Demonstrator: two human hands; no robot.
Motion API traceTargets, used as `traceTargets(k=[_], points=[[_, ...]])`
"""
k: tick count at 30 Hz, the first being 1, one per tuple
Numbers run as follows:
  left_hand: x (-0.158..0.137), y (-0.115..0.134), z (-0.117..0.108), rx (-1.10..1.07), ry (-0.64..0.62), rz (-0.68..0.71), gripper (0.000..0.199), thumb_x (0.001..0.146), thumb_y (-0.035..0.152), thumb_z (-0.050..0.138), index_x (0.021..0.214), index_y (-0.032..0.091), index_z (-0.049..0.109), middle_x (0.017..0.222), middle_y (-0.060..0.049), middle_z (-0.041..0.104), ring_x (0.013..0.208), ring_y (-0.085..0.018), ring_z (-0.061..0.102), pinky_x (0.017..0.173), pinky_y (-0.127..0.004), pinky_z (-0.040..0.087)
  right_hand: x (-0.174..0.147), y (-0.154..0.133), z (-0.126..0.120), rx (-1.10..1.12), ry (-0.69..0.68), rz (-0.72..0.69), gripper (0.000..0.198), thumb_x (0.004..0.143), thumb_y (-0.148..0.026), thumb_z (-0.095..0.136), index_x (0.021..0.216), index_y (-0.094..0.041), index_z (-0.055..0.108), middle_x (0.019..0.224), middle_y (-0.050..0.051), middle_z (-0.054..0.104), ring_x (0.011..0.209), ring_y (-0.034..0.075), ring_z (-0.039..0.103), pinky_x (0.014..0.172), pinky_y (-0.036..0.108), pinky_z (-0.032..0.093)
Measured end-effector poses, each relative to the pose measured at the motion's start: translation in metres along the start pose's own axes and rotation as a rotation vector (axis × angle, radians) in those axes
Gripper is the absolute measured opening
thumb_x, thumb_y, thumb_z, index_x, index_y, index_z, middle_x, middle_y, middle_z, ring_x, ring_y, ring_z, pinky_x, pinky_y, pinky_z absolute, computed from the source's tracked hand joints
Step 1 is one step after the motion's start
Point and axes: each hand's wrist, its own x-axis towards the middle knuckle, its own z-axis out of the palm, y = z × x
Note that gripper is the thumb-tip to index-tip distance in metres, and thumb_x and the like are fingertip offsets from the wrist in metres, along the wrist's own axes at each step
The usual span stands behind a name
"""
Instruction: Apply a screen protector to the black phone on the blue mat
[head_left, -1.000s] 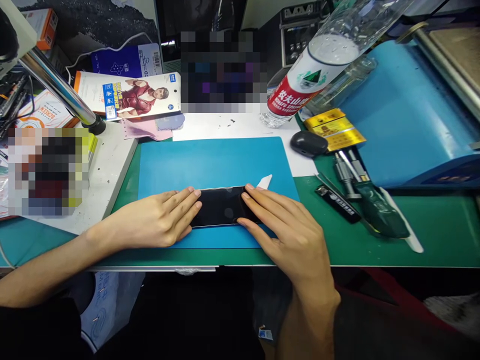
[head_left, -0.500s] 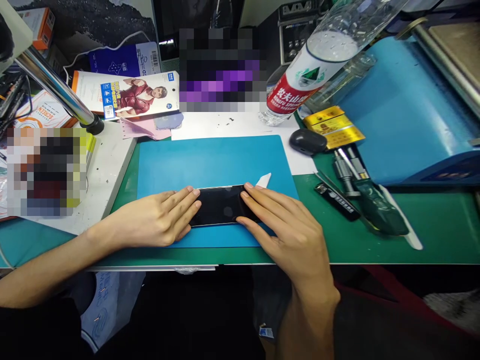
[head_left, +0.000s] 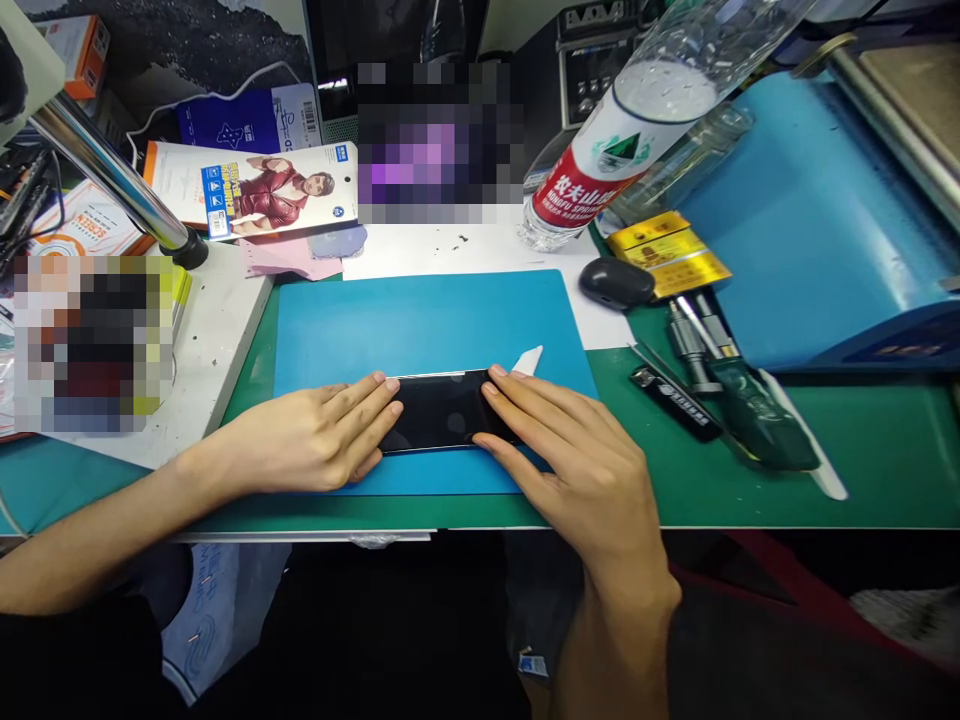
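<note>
A black smartphone [head_left: 439,412] lies lengthwise across the blue mat [head_left: 420,315], its dark glossy face up. My left hand [head_left: 319,437] covers the phone's left end, fingers together over the top and thumb tucked low at the near edge. At the right end, my right hand [head_left: 585,465] grips the phone between fingers on the far edge and thumb on the near edge. My hands hide both ends of the phone. A white pointed piece [head_left: 529,360] sticks out just beyond my right fingers.
Right of the mat lie a black mouse [head_left: 616,283], a yellow packet [head_left: 667,255], a small black tool [head_left: 675,403] and a dark green-handled tool [head_left: 761,415]. A water bottle [head_left: 585,180] leans behind. A metal lamp post [head_left: 120,175] and boxes [head_left: 277,190] stand left.
</note>
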Motion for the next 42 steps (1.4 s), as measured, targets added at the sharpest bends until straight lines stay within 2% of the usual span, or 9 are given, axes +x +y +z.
traceTargets(k=[12,19,27,34,42], points=[[0.0000,-0.0017,-0.0025,-0.016,0.009,0.002,0.038,0.112,0.022,0.052,0.131,-0.005,0.071,0.132,-0.026,0.074,0.122,-0.033,0.077,0.097,-0.040,0.070,-0.0021,0.0017,0.0014,0.002,-0.001,0.008,0.052,0.095,-0.017,0.079,0.145,-0.018,0.065,0.143,0.013,0.074,0.127,0.031,0.073,0.105,0.048,0.060],[0.0005,-0.0023,-0.0030,-0.010,0.008,0.013,0.038,0.112,0.023,0.052,0.130,-0.004,0.071,0.132,-0.025,0.074,0.122,-0.032,0.077,0.097,-0.039,0.070,-0.0019,0.0015,0.0015,0.004,-0.005,0.013,0.055,0.096,-0.018,0.078,0.149,-0.022,0.062,0.144,0.012,0.073,0.128,0.031,0.073,0.105,0.049,0.061],[0.0008,-0.0022,0.0002,-0.019,0.030,0.004,0.037,0.111,0.022,0.054,0.130,-0.006,0.070,0.130,-0.027,0.074,0.124,-0.034,0.076,0.099,-0.040,0.069,-0.0017,0.0015,0.0003,-0.013,-0.012,0.009,0.052,0.096,-0.018,0.079,0.146,-0.018,0.064,0.143,0.013,0.074,0.128,0.031,0.073,0.105,0.048,0.060],[0.0003,-0.0028,-0.0005,-0.010,0.054,0.015,0.037,0.112,0.021,0.054,0.129,-0.007,0.069,0.130,-0.028,0.074,0.124,-0.034,0.075,0.097,-0.039,0.070,-0.0029,0.0023,0.0005,0.005,-0.008,0.018,0.056,0.096,-0.019,0.078,0.150,-0.022,0.062,0.144,0.011,0.073,0.128,0.031,0.073,0.105,0.049,0.061],[-0.0002,-0.0036,-0.0015,0.009,0.066,0.026,0.037,0.111,0.022,0.055,0.129,-0.008,0.069,0.129,-0.027,0.075,0.124,-0.034,0.075,0.098,-0.039,0.070,-0.0009,0.0005,0.0003,-0.010,-0.007,0.007,0.051,0.095,-0.017,0.079,0.144,-0.018,0.065,0.142,0.013,0.075,0.127,0.030,0.073,0.104,0.047,0.061]])
